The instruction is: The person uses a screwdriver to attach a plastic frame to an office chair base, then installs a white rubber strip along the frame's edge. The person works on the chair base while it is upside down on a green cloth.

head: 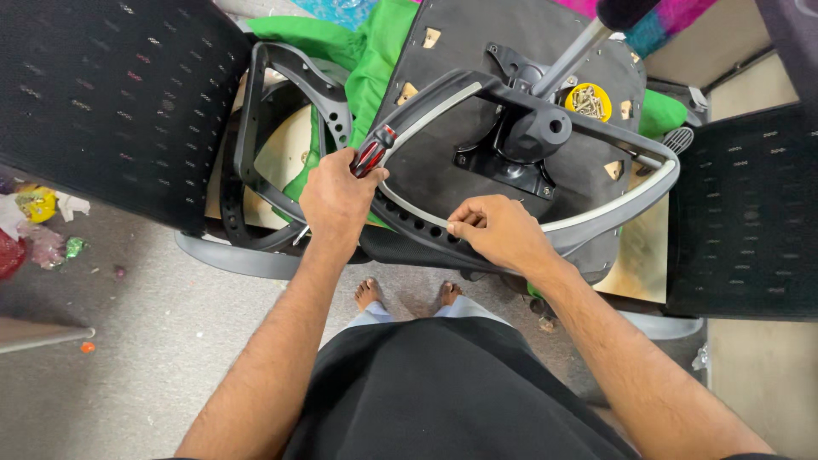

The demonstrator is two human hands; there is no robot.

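My left hand (336,198) grips a screwdriver with a red and black handle (373,152), its shaft hidden below my fist. My right hand (498,230) pinches the near rim of a dark grey plastic chair frame (596,217) with a light inner strip and a row of holes. The frame lies over an upturned black seat base (460,51) with a black mechanism (528,136) and a metal gas cylinder (575,51). What my right fingers hold, if anything small, is hidden.
A yellow tub of screws (588,100) sits on the seat base. A second dark frame (273,119) lies to the left over green cloth (366,60). Black mesh chair backs (111,102) (741,213) flank the work. Litter (38,221) lies on the grey floor.
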